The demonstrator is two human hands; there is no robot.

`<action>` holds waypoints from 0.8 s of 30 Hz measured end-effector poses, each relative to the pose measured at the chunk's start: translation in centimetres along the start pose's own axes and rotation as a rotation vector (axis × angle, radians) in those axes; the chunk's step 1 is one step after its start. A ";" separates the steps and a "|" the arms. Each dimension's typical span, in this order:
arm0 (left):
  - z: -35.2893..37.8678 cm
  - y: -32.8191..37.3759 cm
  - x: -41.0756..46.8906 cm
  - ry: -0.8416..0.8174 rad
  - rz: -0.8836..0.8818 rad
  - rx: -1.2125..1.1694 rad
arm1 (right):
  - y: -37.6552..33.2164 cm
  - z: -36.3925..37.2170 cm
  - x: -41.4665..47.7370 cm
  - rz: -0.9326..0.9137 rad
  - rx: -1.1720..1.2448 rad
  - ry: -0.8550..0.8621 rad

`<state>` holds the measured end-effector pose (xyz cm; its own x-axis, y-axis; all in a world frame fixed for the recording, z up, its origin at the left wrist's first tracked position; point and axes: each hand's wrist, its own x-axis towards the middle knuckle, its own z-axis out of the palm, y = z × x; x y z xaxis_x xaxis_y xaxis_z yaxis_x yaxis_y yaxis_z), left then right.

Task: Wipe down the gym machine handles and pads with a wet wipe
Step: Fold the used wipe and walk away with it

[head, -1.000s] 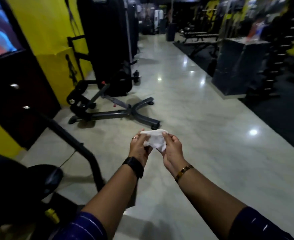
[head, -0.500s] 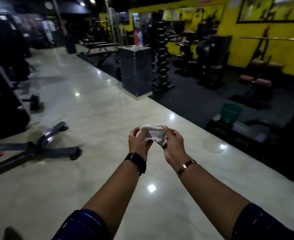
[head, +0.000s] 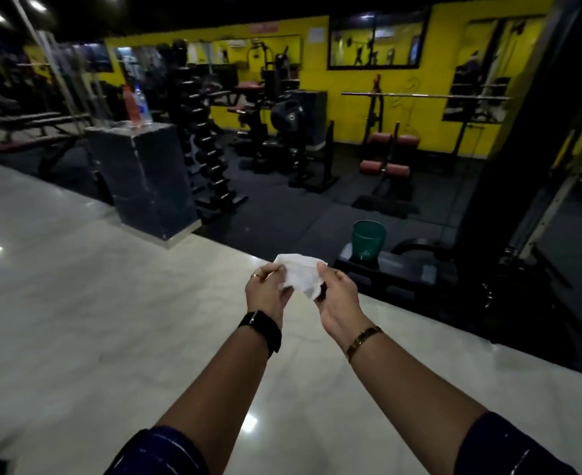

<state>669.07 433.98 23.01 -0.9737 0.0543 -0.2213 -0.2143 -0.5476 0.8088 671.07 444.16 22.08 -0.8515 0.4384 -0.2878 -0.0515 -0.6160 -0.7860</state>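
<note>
**Wipe held out in both hands over the gym floor**

The person stood with both arms stretched forward. The crumpled white wet wipe was in the air between the two hands, well above the pale polished floor and touching no machine. The left hand, with a black watch on its wrist, pinched the wipe's left edge between thumb and fingers. The right hand, a gold bracelet on its wrist, gripped the right edge, fingers curled round the cloth.

Just beyond the hands, on the dark matting, a green bin sat on a low black machine base. Further left stood a dark stone block with an orange bottle on top, and a dumbbell rack just behind it.
</note>
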 end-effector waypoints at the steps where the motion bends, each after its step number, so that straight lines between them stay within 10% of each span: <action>1: 1.1 0.2 2.6 -0.036 -0.016 0.014 | -0.5 0.6 2.4 -0.019 0.014 0.023; 24: 32.1 -8.8 51.5 -0.289 -0.250 0.110 | -19.1 1.4 56.2 -0.053 0.029 0.151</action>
<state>618.37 468.40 21.95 -0.8688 0.4156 -0.2690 -0.4390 -0.3956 0.8067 623.49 479.62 21.71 -0.7588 0.5633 -0.3269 -0.1114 -0.6068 -0.7870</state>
